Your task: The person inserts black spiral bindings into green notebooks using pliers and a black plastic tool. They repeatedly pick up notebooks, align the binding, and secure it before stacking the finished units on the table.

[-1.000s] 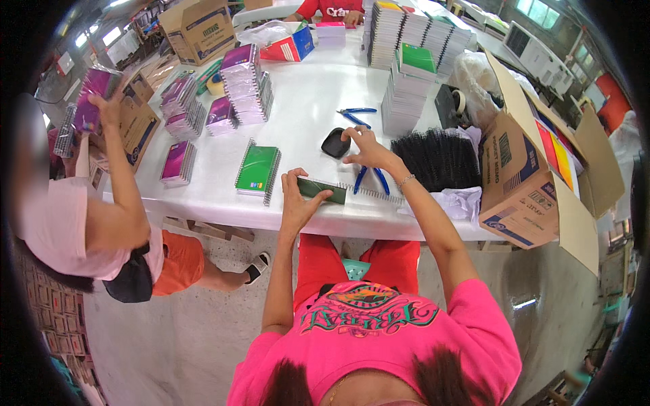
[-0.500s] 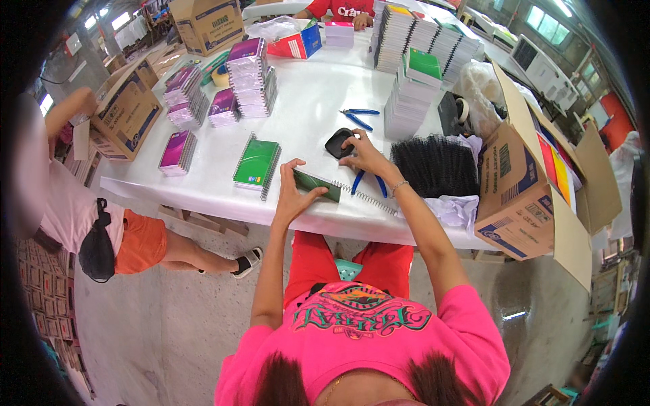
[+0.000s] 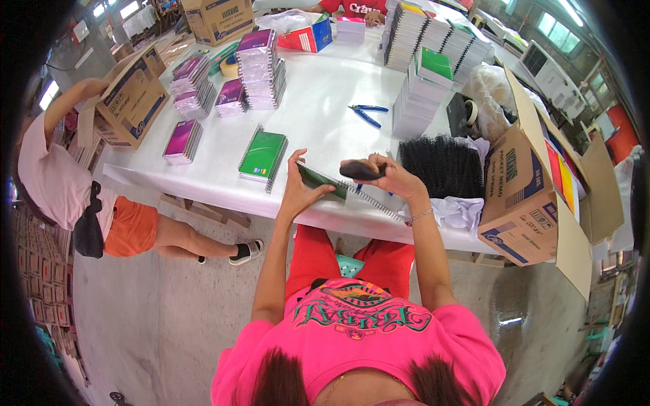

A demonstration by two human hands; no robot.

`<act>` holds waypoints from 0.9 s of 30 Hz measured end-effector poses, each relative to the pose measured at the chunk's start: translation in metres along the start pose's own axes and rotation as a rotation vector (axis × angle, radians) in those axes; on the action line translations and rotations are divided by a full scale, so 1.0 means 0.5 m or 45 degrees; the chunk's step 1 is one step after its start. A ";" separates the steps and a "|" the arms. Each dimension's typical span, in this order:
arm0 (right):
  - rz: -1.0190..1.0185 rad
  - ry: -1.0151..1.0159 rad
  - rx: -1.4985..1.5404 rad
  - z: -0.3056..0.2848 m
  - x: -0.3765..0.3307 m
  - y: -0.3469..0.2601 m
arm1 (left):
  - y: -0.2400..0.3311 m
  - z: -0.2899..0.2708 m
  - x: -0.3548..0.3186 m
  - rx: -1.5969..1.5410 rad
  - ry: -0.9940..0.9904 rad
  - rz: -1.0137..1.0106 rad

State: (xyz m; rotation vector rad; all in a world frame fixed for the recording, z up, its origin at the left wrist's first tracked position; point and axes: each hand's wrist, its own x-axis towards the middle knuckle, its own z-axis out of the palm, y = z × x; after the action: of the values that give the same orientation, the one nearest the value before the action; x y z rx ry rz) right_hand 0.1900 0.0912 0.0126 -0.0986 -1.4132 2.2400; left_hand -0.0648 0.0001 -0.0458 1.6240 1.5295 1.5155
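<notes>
My left hand (image 3: 296,191) is closed around a small green notebook (image 3: 318,178), held tilted at the table's near edge. A spiral wire (image 3: 376,201) sticks out from its lower right end. My right hand (image 3: 398,180) grips a dark rounded object (image 3: 359,170), seen edge-on just above that wire; its exact kind is unclear. Beneath this hand, blue-handled pliers are mostly hidden. Left of my hands lies a green spiral notebook (image 3: 263,153). Farther off, another pair of blue-handled pliers (image 3: 369,116) rests open on the table.
Black coils (image 3: 440,166) lie heaped on white paper at right, beside an open carton (image 3: 518,196). Notebook stacks (image 3: 420,95) rise behind them. Purple notebooks (image 3: 257,71) stand at far left. A co-worker (image 3: 68,159) reaches toward a carton (image 3: 128,101); another person sits across.
My right hand has lifted the dark object off the table and brought it nearer, over the wire. My left hand keeps hold of the notebook. The view has shifted slightly.
</notes>
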 end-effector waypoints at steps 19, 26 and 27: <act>0.428 0.610 -1.353 0.075 0.009 -0.038 | -0.006 -0.001 0.002 -0.226 -0.050 -0.071; 0.415 0.503 -1.159 0.062 0.009 -0.025 | -0.001 0.001 0.003 -0.199 -0.143 -0.112; 0.400 0.725 -1.539 0.077 0.022 -0.023 | -0.003 -0.007 -0.001 -0.191 -0.142 -0.124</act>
State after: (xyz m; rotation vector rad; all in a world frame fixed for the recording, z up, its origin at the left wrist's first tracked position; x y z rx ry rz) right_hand 0.1726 0.0681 0.0424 -1.2794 -2.2222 1.0465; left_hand -0.0684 -0.0009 -0.0461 1.5010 1.3797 1.4270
